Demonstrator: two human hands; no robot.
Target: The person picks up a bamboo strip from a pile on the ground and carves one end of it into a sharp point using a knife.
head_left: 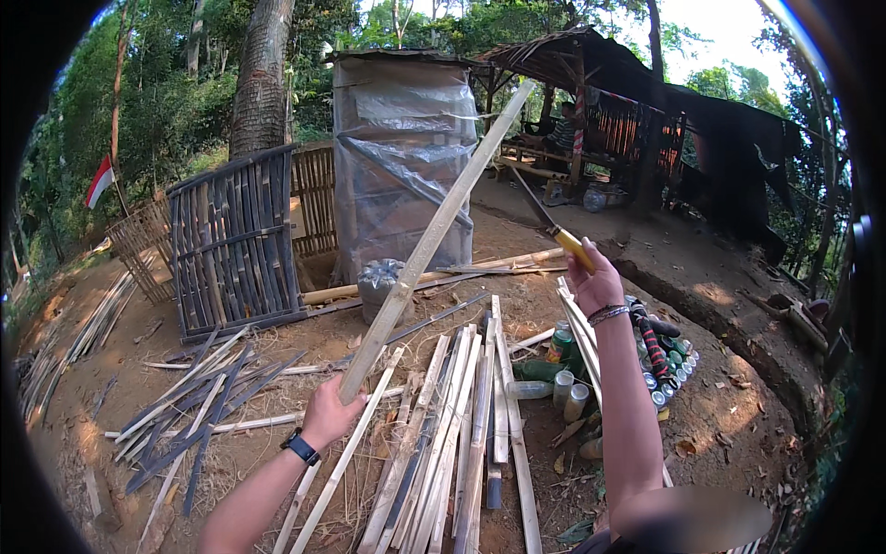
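1. The strip [433,240] looks due for knife work; this would go best with it held firm and the cutting strokes light, directed away from the holding fingers.
2. It slants up and away from the left hand [330,415], which is wrapped around its lower end, so nearly all its length lies beyond the grip.
3. The right hand [595,282] is closed around the handle of the knife [561,237], its blade right of the strip, apart from it.
4. Below lies a pile [459,397]; bottles [563,390] lie to its right.

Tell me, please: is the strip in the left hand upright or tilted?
Tilted: the strip slants up and rightward from the left hand.
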